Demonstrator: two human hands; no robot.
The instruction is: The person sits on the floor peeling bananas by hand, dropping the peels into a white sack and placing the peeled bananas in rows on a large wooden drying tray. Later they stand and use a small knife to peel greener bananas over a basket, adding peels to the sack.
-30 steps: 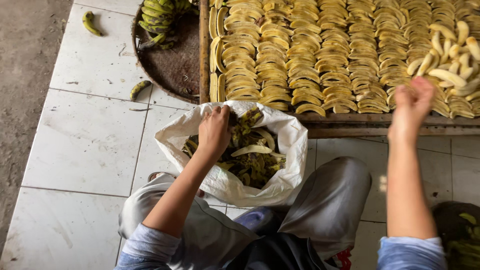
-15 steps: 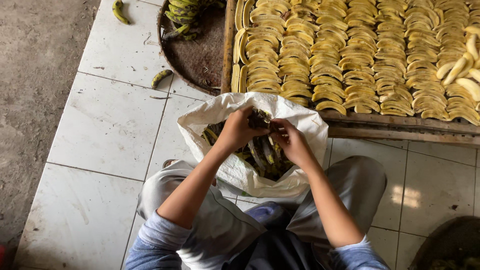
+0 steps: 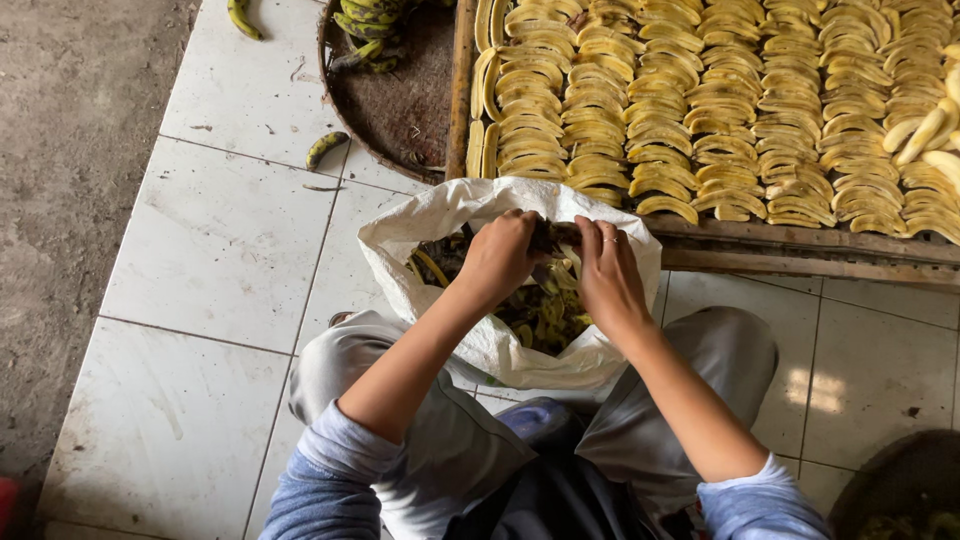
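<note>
1. The left hand point(image 3: 497, 256) and the right hand point(image 3: 607, 272) meet over the open mouth of a white sack point(image 3: 470, 215) that sits on the tiled floor point(image 3: 215, 240) between the person's knees. That spot keeps both hands within easy reach of it, with nothing dropping outside.

2. Both hands close on one dark banana point(image 3: 551, 238), held just above the sack's contents. The left hand curls tightly round its near end. The right hand's fingers point(image 3: 600, 240) lie long and fairly flat against the other side, pinching it. Two hands on one fruit looks like a peeling grip, though the fruit itself is mostly hidden by the hands.

3. Directly under the hands, the sack holds a heap of green and dark peels point(image 3: 545, 310). Its rim is rolled outward and wide, so scraps can fall straight in.

4. Just beyond the hands, a wooden tray point(image 3: 790, 250) rests on the floor, its edge touching the far side of the sack. Peeled yellow bananas point(image 3: 700, 110) lie on it in close, overlapping rows, probably laid out to dry evenly.

5. Beyond the left hand, a round dark basket point(image 3: 400, 110) holds a few green bananas point(image 3: 370, 20) at its far edge. One small green banana point(image 3: 327, 149) lies loose on the floor beside its rim, and another point(image 3: 242, 17) lies farther off.

6. Near the right elbow, a second dark basket point(image 3: 900, 490) shows only in part.
</note>
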